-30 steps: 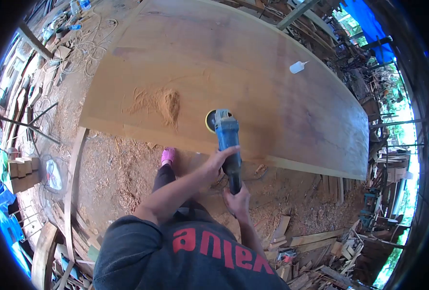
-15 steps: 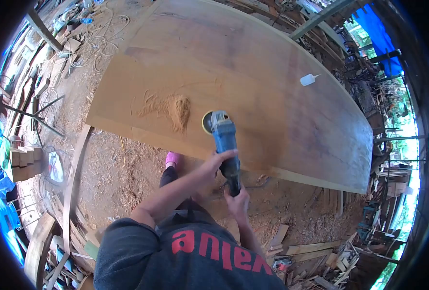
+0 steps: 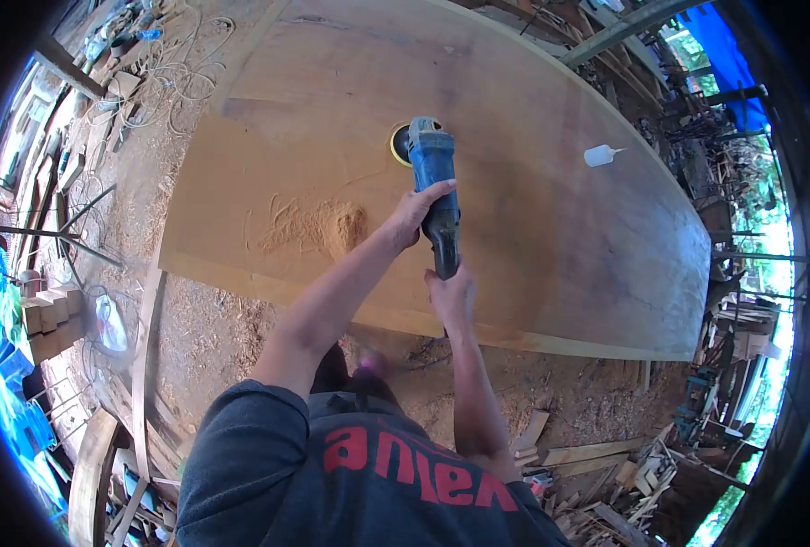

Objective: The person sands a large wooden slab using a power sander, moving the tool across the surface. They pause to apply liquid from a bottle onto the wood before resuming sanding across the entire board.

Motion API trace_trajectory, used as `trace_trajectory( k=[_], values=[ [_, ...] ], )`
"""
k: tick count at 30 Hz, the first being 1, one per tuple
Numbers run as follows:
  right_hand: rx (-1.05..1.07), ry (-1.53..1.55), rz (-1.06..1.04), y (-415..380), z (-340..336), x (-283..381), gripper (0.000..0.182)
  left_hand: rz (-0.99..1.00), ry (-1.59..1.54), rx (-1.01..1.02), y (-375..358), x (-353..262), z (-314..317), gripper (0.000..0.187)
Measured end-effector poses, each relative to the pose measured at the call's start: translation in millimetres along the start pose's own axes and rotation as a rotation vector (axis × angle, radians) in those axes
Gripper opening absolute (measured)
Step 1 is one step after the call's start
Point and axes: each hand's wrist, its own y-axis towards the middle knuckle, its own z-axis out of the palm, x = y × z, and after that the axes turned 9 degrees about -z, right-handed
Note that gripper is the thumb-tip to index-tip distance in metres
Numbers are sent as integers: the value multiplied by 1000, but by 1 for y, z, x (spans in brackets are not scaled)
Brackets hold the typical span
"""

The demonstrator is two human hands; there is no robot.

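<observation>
A blue power tool [image 3: 435, 162] with a round, yellow-edged disc [image 3: 401, 145] at its head is over the large wooden panel [image 3: 514, 201]. My left hand [image 3: 414, 214] wraps round the tool's body from the left side. Nearer to me, my right hand [image 3: 452, 290] grips the dark rear end of the handle. The disc lies against the panel's dusty surface, as far as can be seen. A pile of sawdust [image 3: 343, 223] lies on the panel, left of the tool.
On the panel's right part lies a white bottle [image 3: 598, 156] with a thin nozzle. Wood offcuts [image 3: 638, 492] are heaped at lower right. A coiled cable [image 3: 181, 77] lies on the ground at upper left, and stacked wooden blocks [image 3: 51, 324] stand at the left.
Both my hands have moved away from my body with the power tool, so its disc is farther across the panel, beyond the sawdust pile. My arms are more stretched out.
</observation>
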Motion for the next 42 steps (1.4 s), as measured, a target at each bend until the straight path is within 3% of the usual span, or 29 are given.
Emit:
trace_trajectory(
  k=[4,7,9,12,20,26,28,34,38,42],
  values=[
    [24,-22,-1,-47,-23,-29,30,-69,60,1,-26,43,9,48],
    [-49,-14,-206,-99,-53,-45,32,-110,54,39,-56,98,22,49],
    [3,-81,-19,-134,-76,-59,34,-129,32,69,-76,136,33,50],
    [61,-89,-8,-181,-110,-105,34,-229,-5,85,-107,189,48,52],
    [278,-102,-137,-219,-159,-136,31,-371,-138,62,-174,232,54,54],
    [389,-133,-320,-174,-113,-103,32,-268,-258,-65,-188,197,0,49],
    [448,-119,-332,-155,-87,-81,32,-88,-246,-116,-193,176,-26,47],
    [564,-154,-642,-113,14,1,36,56,-380,-221,-222,99,-114,44],
    [624,-200,-601,-105,74,35,34,217,-385,-203,-243,53,-152,38],
    [614,-215,-575,-111,84,45,34,226,-406,-274,-246,46,-153,37]
  ],
)
